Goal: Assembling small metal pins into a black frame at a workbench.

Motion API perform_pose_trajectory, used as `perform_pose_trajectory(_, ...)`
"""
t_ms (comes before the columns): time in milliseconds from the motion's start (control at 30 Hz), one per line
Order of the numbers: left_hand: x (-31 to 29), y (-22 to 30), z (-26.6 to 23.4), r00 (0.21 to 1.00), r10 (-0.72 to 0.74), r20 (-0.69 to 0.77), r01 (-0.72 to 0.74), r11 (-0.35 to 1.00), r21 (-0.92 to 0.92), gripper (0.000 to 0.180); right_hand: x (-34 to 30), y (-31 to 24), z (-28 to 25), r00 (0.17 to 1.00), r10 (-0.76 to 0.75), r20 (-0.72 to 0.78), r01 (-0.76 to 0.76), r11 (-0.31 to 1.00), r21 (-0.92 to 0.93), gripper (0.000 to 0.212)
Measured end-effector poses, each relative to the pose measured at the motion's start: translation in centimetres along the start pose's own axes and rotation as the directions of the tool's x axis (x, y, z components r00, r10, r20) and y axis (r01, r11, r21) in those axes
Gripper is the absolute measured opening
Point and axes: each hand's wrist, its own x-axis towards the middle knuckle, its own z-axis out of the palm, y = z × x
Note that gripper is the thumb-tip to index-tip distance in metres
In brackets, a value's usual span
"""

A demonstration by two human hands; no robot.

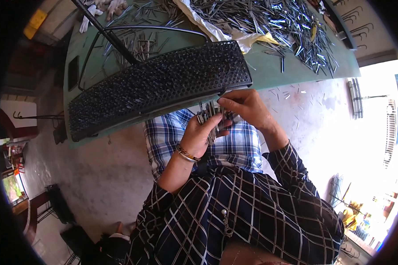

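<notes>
My left hand (198, 138) is closed around a bundle of thin metal strips (211, 115), which stand roughly upright over my lap. Just right of the bundle, my right hand (248, 109) is pinched, its thumb and forefinger at the lower right edge of a long black perforated panel (163, 77). What those fingertips hold, if anything, is too small to make out. The curved panel lies tilted across the near side of the table, its face full of small round holes. Many short dark pieces seem to sit in the holes, densest toward the left.
A heap of loose metal strips (292, 31) covers the far right of the green table (340, 66), beside a torn whitish sheet (199, 20). More strips lie scattered behind the panel. A black rod (115, 39) rises from it. Gloves (90, 17) lie far left; wire racks (354, 98) stand right.
</notes>
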Motion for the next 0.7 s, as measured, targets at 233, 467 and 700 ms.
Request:
perform_pose_trajectory(233, 0.4, -0.3, 0.0, 0.997, 0.008, -0.079, -0.006, 1.000, 0.026, 0.021, 0.0, 0.1, -0.3, 0.999, 0.048, -0.023, -0.048, 0.999, -0.005, 0.022)
perform_pose_trajectory(467, 0.8, -0.7, 0.6, 0.985, 0.069, -0.159, -0.066, 0.998, 0.022, 0.021, 0.0, 0.4, 0.0, 0.993, 0.064, -0.099, -0.055, 0.995, 0.089, 0.020)
perform_pose_trajectory(700, 0.8, -0.8, 0.1, 0.967, 0.039, -0.253, -0.057, 0.996, -0.066, 0.019, 0.8, -0.1, -1.2, 0.936, -0.105, -0.337, 0.143, 0.986, 0.087, 0.020)
